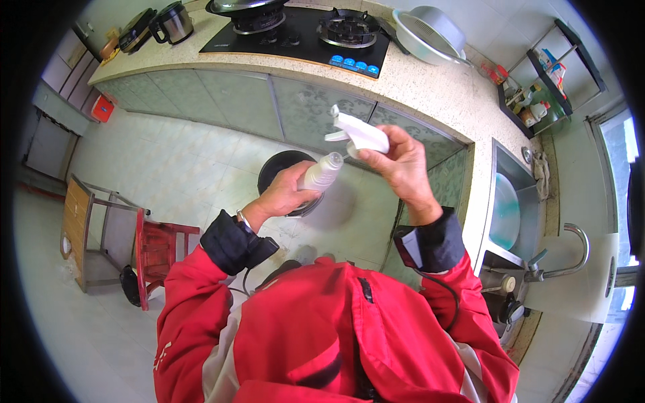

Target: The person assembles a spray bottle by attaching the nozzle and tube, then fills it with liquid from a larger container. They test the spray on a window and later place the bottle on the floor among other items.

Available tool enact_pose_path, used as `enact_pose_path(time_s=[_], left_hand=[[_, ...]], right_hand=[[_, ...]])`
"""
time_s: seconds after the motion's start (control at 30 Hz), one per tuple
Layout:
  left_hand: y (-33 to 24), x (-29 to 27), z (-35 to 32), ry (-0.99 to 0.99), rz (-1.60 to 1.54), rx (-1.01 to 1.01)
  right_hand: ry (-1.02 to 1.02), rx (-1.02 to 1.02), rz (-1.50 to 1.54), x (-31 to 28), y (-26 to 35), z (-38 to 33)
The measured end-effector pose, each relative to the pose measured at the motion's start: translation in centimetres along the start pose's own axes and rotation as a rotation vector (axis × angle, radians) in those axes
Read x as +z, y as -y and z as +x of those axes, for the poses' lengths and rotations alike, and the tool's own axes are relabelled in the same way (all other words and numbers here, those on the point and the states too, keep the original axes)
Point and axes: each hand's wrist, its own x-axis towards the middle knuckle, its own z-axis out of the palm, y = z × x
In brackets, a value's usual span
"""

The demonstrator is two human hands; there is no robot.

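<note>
My left hand (285, 193) is closed round a whitish plastic bottle (320, 172), tilted with its open neck up and to the right. In my right hand (403, 161) is a white trigger spray head (361, 132), its nozzle toward the upper left. The head's collar is just right of the bottle's mouth; whether its dip tube is still inside the neck I cannot tell. Both hands are in front of my chest, above the floor. A black round bin (282, 163) stands on the floor beyond my left hand, partly hidden by it.
A speckled counter (302, 67) runs across the far side, bearing a black gas stove (295, 37), a colander and basin (430, 37) and a kettle (173, 23). At right are a sink (505, 208), faucet (578, 248) and bottle rack (537, 101). A red chair (154, 252) stands left.
</note>
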Motion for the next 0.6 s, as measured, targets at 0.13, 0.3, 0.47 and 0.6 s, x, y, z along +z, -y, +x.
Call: enact_pose_path(time_s=[0.13, 0.3, 0.47, 0.6], left_hand=[[-1.1, 0.0, 0.9, -0.009, -0.019, 0.012], [-0.5, -2.2, 1.3, -0.069, -0.024, 0.072], [-0.3, -6.9, 1.4, -0.147, 0.180, 0.047], [-0.6, -11.3, 1.3, -0.140, 0.335, -0.013]], right_hand=[[0.040, 0.057, -0.004, 1.3, -1.5, 1.3], [0.064, 0.045, -0.096, 3.2, -2.1, 3.8], [0.060, -0.031, -0.424, 6.6, -2.0, 7.1], [0.143, -0.061, -0.488, 9.2, -1.5, 10.4]])
